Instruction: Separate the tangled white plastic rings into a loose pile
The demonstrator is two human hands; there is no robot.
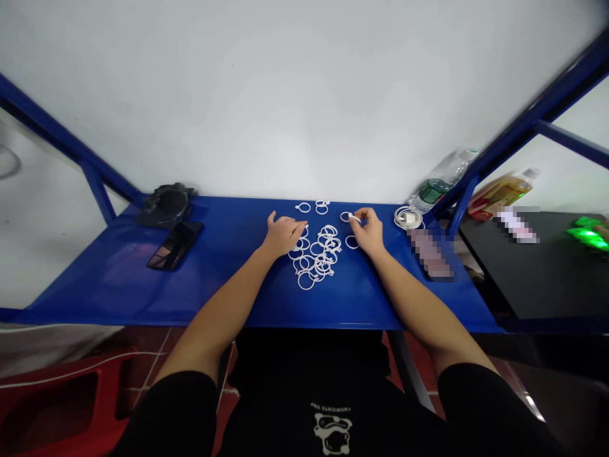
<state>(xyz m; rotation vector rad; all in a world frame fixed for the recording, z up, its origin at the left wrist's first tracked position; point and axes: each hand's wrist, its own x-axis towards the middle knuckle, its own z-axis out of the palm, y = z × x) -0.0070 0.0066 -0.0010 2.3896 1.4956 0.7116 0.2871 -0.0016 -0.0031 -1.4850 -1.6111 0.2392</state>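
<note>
Thin white plastic-looking rings (323,261) with small knobs lie mostly flat in a loose, overlapping heap on the blue tabletop (228,279); beyond it lie a lone ring (304,211) and an overlapping pair (322,206); another single ring (351,247) lies flat to the heap's right; a white ring (354,219) is pinched in the right hand (369,230).

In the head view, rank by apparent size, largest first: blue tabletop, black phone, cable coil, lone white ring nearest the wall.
1. Blue tabletop
2. Black phone
3. Cable coil
4. Lone white ring
No near-ties.
</note>
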